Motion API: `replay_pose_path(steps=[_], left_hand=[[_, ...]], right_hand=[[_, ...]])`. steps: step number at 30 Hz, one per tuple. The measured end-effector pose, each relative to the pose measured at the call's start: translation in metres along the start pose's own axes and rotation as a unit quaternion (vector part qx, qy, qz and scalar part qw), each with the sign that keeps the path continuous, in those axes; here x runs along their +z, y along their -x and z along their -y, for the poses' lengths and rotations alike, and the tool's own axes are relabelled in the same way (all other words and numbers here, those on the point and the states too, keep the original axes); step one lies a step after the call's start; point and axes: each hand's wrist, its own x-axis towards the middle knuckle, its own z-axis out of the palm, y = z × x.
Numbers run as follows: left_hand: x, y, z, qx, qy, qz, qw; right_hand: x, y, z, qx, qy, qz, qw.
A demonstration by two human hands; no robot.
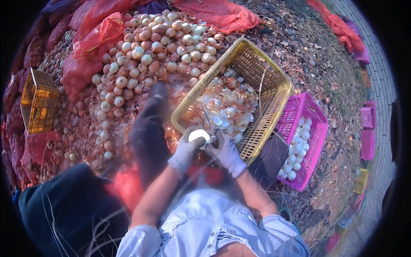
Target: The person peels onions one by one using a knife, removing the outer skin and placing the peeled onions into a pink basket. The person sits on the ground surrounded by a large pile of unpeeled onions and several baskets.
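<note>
Both my hands wear pale, dirt-darkened work gloves and meet in front of my lap. A peeled white onion (198,137) sits in my left hand (188,149), its smooth top facing up. My right hand (224,151) grips a knife with a thin curved blade (208,119), and its thumb is close against the onion's side. The blade points away from me, over a yellow plastic crate (268,144). Papery onion skins and cut scraps (224,109) are heaped in that crate.
Unpeeled onions (154,48) spread over the ground ahead and left, beside red mesh sacks (96,32). At my right stands a magenta crate (316,154) of peeled onions (297,149). Another yellow crate (40,102) is far left. Pink crates (367,128) line the paving.
</note>
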Motion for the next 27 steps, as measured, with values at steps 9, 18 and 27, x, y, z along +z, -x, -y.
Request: replay_pose_path(steps=[9, 18, 27], left_hand=[[0.007, 0.004, -0.004, -0.023, 0.123, 0.085, 0.989], [-0.020, 0.001, 0.001, -0.098, 0.312, 0.246, 0.912], [0.003, -0.003, 0.001, -0.089, 0.258, 0.092, 0.958]], right_hand=[[-0.005, 0.015, -0.021, 0.140, -0.192, 0.010, 0.971], [-0.031, 0.007, -0.044, -0.007, -0.016, -0.194, 0.981], [0.027, 0.020, -0.122, 0.073, 0.202, -0.087, 0.973]])
